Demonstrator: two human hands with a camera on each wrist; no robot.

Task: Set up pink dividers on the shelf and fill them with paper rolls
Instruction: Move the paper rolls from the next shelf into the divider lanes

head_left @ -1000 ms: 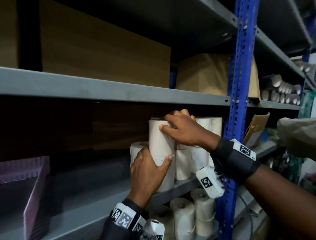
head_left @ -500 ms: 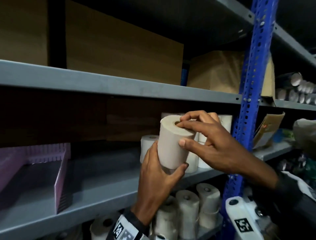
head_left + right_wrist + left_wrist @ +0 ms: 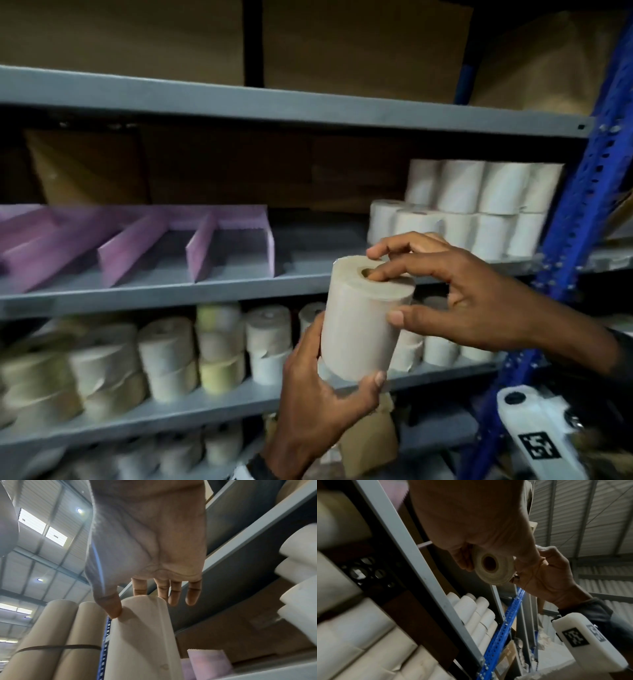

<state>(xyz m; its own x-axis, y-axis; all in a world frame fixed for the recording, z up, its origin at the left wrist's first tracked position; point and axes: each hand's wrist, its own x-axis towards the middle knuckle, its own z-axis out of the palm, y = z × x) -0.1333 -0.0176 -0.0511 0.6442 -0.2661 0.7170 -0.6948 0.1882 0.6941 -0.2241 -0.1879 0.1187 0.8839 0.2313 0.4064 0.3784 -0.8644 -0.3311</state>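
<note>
A beige paper roll (image 3: 363,322) is held upright in front of the shelves, tilted slightly. My left hand (image 3: 342,358) grips its lower end from below, thumb on the front. At the top, my right hand (image 3: 383,296) pinches it, thumb on the side and index finger by the core hole. The left wrist view shows the roll's hollow end (image 3: 493,566) between my fingers. Pink dividers (image 3: 137,236) stand in a row on the left of the middle shelf (image 3: 205,294), their slots holding nothing. In the right wrist view my thumb (image 3: 115,609) presses the roll (image 3: 144,635).
Stacked white rolls (image 3: 472,205) fill the middle shelf's right end beside a blue upright post (image 3: 582,205). Bare shelf lies between them and the dividers. Several rolls (image 3: 164,356) line the shelf below. Cardboard boxes (image 3: 359,44) sit on the top shelf.
Both hands have lifted the roll off the stack at the right and carried it out and down to the left. The view has swung left, bringing the dividers into sight.
</note>
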